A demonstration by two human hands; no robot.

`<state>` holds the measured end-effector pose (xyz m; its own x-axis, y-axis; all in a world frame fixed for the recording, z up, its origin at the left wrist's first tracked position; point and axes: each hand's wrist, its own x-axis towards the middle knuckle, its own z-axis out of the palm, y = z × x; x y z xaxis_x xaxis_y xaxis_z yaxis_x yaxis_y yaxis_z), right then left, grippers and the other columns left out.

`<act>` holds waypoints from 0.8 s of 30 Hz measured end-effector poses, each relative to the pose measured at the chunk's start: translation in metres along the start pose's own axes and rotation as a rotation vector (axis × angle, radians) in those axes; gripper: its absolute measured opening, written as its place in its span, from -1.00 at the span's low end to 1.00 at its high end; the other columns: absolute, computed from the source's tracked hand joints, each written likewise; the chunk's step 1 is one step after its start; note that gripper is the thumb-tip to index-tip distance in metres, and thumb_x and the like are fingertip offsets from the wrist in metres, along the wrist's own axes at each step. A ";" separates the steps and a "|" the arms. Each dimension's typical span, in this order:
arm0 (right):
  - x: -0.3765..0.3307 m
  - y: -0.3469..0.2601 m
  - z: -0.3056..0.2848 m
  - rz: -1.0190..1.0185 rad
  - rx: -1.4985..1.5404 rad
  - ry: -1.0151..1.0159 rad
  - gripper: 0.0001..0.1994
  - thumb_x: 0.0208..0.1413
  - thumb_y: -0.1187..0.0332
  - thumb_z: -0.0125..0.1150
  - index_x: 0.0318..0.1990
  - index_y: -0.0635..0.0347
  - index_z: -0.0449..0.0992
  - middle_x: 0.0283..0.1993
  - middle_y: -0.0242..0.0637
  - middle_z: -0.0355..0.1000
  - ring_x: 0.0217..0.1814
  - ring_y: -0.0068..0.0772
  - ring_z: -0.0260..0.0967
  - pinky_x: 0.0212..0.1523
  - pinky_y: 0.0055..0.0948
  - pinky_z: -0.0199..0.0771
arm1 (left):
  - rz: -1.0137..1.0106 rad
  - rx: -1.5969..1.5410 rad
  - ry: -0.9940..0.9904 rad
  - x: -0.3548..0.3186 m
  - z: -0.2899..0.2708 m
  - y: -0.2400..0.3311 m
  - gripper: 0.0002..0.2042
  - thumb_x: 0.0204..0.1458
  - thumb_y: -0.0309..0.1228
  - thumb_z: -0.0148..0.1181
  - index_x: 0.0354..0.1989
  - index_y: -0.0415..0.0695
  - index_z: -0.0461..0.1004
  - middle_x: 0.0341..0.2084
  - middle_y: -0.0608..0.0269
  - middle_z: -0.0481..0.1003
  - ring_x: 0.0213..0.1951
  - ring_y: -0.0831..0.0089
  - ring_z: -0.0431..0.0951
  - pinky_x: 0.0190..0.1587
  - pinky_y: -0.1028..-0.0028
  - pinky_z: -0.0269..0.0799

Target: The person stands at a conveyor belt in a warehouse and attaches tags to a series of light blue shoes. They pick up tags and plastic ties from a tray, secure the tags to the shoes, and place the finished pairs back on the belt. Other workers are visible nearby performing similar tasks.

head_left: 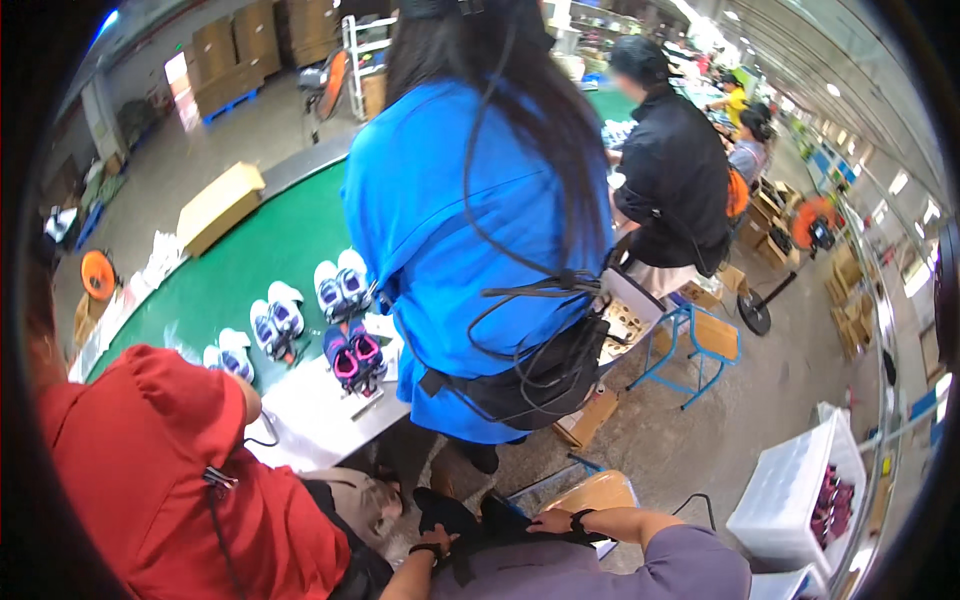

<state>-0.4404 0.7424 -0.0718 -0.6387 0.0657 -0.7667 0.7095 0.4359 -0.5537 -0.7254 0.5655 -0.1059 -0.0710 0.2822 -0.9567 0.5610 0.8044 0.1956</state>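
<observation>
Seen from the head camera, both hands are at the lower edge of the frame, on a dark, soft-looking fabric item (470,520) that lies across the person's lap, just in front of a pale wooden stool seat (598,492). The left hand (437,541) is laid on the near left part of the fabric with its fingers curled into it; whether they pinch a fold cannot be told. The right hand (553,521) rests on the right part, fingers loosely bent and close together, a dark strap at the wrist. The item is judged light, limp and non-slippery, not fragile; it would sag if lifted by 1 corner, so a hold at 2 separated edges, 1 per hand, is judged best. Well apart, at upper left, a green conveyor belt (285,240) carries pairs of white-and-blue sports shoes (342,283). A person in a blue jacket (450,230) stands beside it, and a person in a red hooded top (160,470) sits nearer. A white plastic crate (790,490) stands at lower right.
</observation>
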 end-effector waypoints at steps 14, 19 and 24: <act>-0.003 -0.029 -0.021 0.133 0.136 0.016 -0.22 0.01 -0.37 -0.23 0.00 0.20 0.46 0.00 0.04 0.39 0.10 0.00 0.30 0.14 -0.22 0.20 | 0.441 0.697 0.089 0.016 -0.045 -0.038 -0.68 0.02 -0.19 -0.04 -0.16 -0.10 0.49 -0.23 -0.05 0.47 -0.18 0.07 0.50 -0.10 0.15 0.39; -0.011 0.006 -0.016 -0.073 0.034 0.153 -0.26 0.11 -0.27 -0.25 0.21 0.19 0.19 0.27 -0.08 0.09 0.33 -0.07 -0.02 0.29 -0.23 -0.04 | 0.400 0.922 0.164 -0.106 -0.078 0.057 -0.55 0.07 -0.11 -0.11 0.13 0.02 0.25 0.14 -0.05 0.20 0.12 -0.04 0.24 0.11 0.07 0.18; -0.030 -0.006 -0.017 -0.191 0.300 -0.102 -0.26 0.14 -0.24 -0.29 0.29 0.15 0.07 0.37 -0.15 -0.07 0.42 -0.18 -0.23 0.36 -0.26 -0.27 | 0.099 0.542 0.190 -0.184 -0.091 0.088 -0.36 0.04 0.10 -0.15 0.30 0.17 -0.02 0.25 -0.11 0.02 0.27 -0.15 -0.04 0.22 -0.02 0.00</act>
<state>-0.4303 0.7534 -0.0399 -0.7456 -0.0875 -0.6607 0.6461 0.1479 -0.7488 -0.7375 0.6321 0.1071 -0.1160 0.4716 -0.8742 0.9109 0.4013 0.0956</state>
